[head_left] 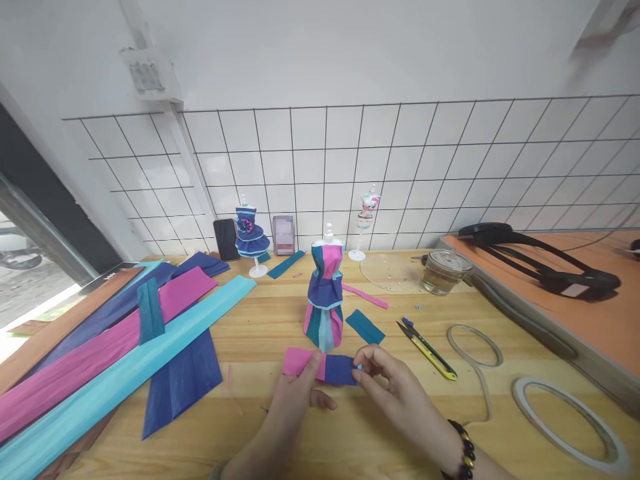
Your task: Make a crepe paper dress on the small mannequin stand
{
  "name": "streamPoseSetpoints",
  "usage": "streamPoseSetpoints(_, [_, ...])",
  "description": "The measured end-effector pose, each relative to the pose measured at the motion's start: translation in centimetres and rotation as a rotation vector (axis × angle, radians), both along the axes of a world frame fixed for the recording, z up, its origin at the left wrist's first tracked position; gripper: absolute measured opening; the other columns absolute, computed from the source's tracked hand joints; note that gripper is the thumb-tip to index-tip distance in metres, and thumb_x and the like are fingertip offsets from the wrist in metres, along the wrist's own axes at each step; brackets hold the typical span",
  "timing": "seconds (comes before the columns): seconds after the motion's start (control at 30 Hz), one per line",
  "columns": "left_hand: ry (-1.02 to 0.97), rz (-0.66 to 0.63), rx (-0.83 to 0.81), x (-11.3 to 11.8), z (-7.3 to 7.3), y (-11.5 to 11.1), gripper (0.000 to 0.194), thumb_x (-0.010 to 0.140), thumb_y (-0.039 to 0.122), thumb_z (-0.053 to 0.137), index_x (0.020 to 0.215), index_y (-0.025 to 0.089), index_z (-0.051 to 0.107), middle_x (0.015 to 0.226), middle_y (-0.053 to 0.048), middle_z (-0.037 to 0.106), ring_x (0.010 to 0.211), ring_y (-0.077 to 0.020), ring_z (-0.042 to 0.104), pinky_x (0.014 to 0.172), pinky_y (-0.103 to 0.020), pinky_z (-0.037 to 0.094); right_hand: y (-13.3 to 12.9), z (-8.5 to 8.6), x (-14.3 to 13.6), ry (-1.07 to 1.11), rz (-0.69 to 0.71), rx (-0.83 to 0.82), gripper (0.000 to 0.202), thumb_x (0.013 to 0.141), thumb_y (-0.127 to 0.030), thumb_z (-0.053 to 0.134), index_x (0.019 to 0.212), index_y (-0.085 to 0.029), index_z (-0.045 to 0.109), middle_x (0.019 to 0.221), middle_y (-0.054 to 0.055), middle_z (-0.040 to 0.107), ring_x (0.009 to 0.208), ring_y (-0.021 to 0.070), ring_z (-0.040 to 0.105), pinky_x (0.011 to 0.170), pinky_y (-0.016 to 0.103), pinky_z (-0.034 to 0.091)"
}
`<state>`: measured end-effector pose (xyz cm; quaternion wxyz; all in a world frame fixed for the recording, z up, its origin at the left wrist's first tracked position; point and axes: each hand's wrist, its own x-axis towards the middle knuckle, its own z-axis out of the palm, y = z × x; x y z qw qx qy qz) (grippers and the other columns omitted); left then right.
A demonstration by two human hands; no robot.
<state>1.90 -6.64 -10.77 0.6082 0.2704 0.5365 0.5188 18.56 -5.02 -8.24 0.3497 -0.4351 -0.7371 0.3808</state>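
A short strip [341, 370], pink at its left end and dark blue at its right, lies between my two hands. My left hand [300, 397] pinches it near the pink part, thumb on top. At the blue end, my right hand [385, 379] has thumb and index finger closed on the edge, where a tiny light-blue bit shows. Just behind the strip stands a small dress form [326, 293] in a pink, teal and blue dress. A teal piece [365, 327] lies to the right of it.
Long colored strips [200, 320] cover the left side. Yellow snips [430, 352], tape rings [570, 423] and a glass jar [445, 272] are on the right. Two more dress forms [253, 233] [367, 217] and two phones [227, 240] [284, 237] stand by the tiled wall.
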Motion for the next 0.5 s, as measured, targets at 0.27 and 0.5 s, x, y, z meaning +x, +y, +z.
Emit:
streamPoseSetpoints(0.27, [0.203,0.02,0.0,-0.2,1.3,-0.1,0.044,0.067,0.057,0.061,0.068,0.013,0.062,0.057,-0.004,0.067,0.036,-0.0125,0.056,0.044,-0.022,0.043,-0.1,0.7,0.4,-0.074,0.019,0.064,0.015,0.086,-0.026,0.047,0.091,-0.019,0.06,0.079,0.003,0.061,0.073,0.0156,0.056,0.07,0.026,0.045])
streamPoseSetpoints(0.5, [0.008,0.043,0.059,-0.9,0.8,0.4,0.04,0.057,0.049,0.073,0.066,0.012,0.06,0.057,0.0,0.061,0.039,-0.0127,0.056,0.041,-0.024,0.045,0.4,0.1,0.6,-0.081,0.031,0.092,0.018,0.083,-0.025,0.054,0.098,-0.02,0.062,0.079,0.002,0.061,0.071,0.0153,0.056,0.07,0.026,0.045])
